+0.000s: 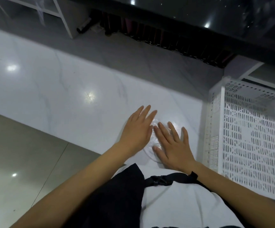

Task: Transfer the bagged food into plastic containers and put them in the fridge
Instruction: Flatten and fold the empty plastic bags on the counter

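Observation:
A clear plastic container (155, 127), round and see-through, lies on the white marble counter (67, 96) near its front edge. Both my hands rest flat on top of it, so most of it is hidden. My left hand (136, 130) covers its left side, fingers spread and pointing away from me. My right hand (171, 143) covers its right side, palm down, fingers apart. Neither hand grips anything. I cannot tell whether the container holds food. No bag and no fridge are in view.
A white perforated plastic crate (248, 137) stands on the counter just right of my right hand. A dark glossy surface (216, 22) with a row of dark bottles (150, 35) below it runs along the back. Grey floor tiles (18, 153) lie to the lower left.

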Motion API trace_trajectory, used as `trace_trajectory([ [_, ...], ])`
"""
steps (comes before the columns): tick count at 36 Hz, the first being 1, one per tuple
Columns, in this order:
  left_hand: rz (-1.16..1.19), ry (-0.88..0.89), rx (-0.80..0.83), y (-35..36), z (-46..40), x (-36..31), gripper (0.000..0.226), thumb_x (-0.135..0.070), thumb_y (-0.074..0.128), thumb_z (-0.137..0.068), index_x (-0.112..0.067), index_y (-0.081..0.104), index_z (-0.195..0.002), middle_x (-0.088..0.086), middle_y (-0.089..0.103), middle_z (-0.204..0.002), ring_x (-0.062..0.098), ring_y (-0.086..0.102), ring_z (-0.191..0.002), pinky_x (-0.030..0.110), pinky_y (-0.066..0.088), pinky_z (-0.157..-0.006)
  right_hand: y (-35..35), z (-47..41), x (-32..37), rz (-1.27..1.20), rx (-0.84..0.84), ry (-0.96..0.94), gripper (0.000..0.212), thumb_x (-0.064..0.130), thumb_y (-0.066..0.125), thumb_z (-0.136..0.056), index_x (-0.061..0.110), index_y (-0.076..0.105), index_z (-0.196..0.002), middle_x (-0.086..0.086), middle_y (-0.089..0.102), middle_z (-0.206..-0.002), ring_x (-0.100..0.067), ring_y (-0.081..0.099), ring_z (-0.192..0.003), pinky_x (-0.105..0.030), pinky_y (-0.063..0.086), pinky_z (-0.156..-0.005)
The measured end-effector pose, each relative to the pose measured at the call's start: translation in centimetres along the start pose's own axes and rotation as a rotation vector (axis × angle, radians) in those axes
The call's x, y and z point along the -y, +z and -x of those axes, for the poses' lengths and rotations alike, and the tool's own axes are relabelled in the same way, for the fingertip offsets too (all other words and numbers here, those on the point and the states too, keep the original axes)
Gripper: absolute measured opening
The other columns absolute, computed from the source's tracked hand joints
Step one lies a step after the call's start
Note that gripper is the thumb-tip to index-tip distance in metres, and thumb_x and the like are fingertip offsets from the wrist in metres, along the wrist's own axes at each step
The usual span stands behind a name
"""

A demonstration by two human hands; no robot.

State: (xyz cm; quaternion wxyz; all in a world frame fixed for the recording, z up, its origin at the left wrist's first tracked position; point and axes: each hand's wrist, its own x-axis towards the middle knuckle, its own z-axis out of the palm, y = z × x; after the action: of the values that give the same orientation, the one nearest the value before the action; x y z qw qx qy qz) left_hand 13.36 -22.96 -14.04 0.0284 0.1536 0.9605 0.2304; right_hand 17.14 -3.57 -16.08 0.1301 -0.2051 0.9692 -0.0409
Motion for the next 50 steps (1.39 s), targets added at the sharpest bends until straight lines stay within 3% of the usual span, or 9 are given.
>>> trace_trajectory([
  [4, -0.244, -0.01, 0.146, 2.1, 0.7, 0.8, 0.063, -0.05, 0.008, -0.106, -0.022, -0.004, -0.162, 0.001, -0.008, -0.17, 0.02, -0.014, -0.155, 0.044, -0.003, -0.126, 0.1, 0.1, 0.0, 0.001, -0.003, 0.024, 0.068, 0.064, 0.01, -0.101, 0.031, -0.001, -0.16, 0.009, -0.004, -0.168, -0.022, -0.009, -0.155, -0.059, -0.005, -0.117],
  [11, -0.271, -0.026, 0.137, 2.3, 0.6, 0.9, 0.067, -0.058, 0.006, -0.103, -0.026, -0.008, -0.161, 0.002, -0.014, -0.169, 0.022, -0.018, -0.154, 0.046, -0.005, -0.126, 0.1, 0.3, 0.0, -0.018, 0.002, 0.074, 0.07, 0.071, 0.007, -0.097, 0.038, -0.01, -0.157, 0.015, -0.018, -0.165, -0.017, -0.021, -0.152, -0.058, -0.013, -0.117],
  [16, -0.237, -0.001, 0.158, 1.9, 0.7, 0.8, 0.057, -0.058, 0.007, -0.105, -0.043, -0.005, -0.158, 0.003, -0.013, -0.169, 0.025, -0.018, -0.154, 0.047, -0.008, -0.125, -0.9, 0.6, 0.4, -0.018, -0.011, 0.071, 0.071, 0.07, 0.007, -0.096, 0.037, 0.01, -0.159, 0.007, 0.004, -0.168, -0.02, -0.008, -0.154, -0.056, -0.016, -0.116],
  [19, -0.191, 0.019, 0.23, 1.1, 0.3, 1.1, 0.055, -0.054, 0.012, -0.106, -0.046, -0.006, -0.157, 0.0, -0.019, -0.167, 0.023, -0.024, -0.153, 0.046, -0.012, -0.124, -0.4, 0.7, 0.4, -0.015, 0.024, 0.06, 0.074, 0.072, -0.002, -0.092, 0.038, -0.009, -0.158, 0.01, -0.014, -0.167, -0.016, -0.022, -0.151, -0.055, -0.019, -0.113],
  [24, 0.268, -0.229, 0.11, -2.2, -0.2, 0.5, 0.067, -0.028, 0.06, -0.096, -0.031, 0.03, -0.156, 0.005, 0.017, -0.167, 0.027, 0.024, -0.151, 0.042, 0.024, -0.122, 0.3, 0.8, 0.2, -0.024, 0.01, 0.075, 0.072, 0.071, -0.002, -0.093, 0.039, -0.012, -0.157, 0.012, -0.02, -0.165, -0.016, -0.023, -0.151, -0.057, -0.015, -0.115],
  [28, 0.383, -0.468, 0.106, -4.5, -1.1, 0.7, 0.075, -0.03, 0.072, -0.085, -0.031, 0.035, -0.15, 0.004, 0.051, -0.14, 0.026, 0.059, -0.116, 0.032, 0.044, -0.089, 0.4, 1.0, 0.4, -0.015, -0.018, 0.08, 0.07, 0.068, 0.005, -0.097, 0.036, -0.004, -0.159, 0.008, -0.008, -0.168, -0.019, -0.012, -0.154, -0.058, -0.008, -0.116],
  [36, 0.632, -0.666, 0.203, -6.1, -2.9, 2.0, 0.065, -0.024, 0.086, -0.073, -0.028, 0.056, -0.131, 0.001, 0.056, -0.134, 0.024, 0.063, -0.105, 0.035, 0.053, -0.083, 0.5, 1.2, 0.2, -0.021, -0.041, 0.069, 0.067, 0.066, 0.007, -0.099, 0.038, -0.007, -0.158, 0.009, -0.011, -0.168, -0.017, -0.017, -0.153, -0.055, -0.014, -0.116],
  [45, 0.653, -0.421, 0.328, -7.1, -2.2, 1.2, 0.041, -0.007, 0.068, -0.086, -0.038, 0.061, -0.112, 0.006, 0.069, -0.096, 0.023, 0.067, -0.082, 0.041, 0.059, -0.079, 0.1, 1.4, 0.1, -0.061, -0.026, 0.06, 0.066, 0.068, 0.008, -0.099, 0.041, -0.007, -0.157, 0.012, -0.013, -0.167, -0.012, -0.022, -0.151, -0.053, -0.016, -0.118],
  [50, 0.613, -0.367, 0.34, -8.2, -1.4, 1.0, 0.024, -0.006, 0.072, -0.084, -0.027, 0.077, -0.096, -0.007, 0.058, -0.078, 0.005, 0.055, -0.061, 0.019, 0.045, -0.063, -2.5, 1.5, 0.8, -0.331, -0.06, 0.142, 0.074, 0.078, 0.017, -0.089, 0.046, 0.013, -0.155, 0.013, 0.014, -0.167, -0.011, -0.006, -0.153, -0.052, -0.01, -0.119],
])
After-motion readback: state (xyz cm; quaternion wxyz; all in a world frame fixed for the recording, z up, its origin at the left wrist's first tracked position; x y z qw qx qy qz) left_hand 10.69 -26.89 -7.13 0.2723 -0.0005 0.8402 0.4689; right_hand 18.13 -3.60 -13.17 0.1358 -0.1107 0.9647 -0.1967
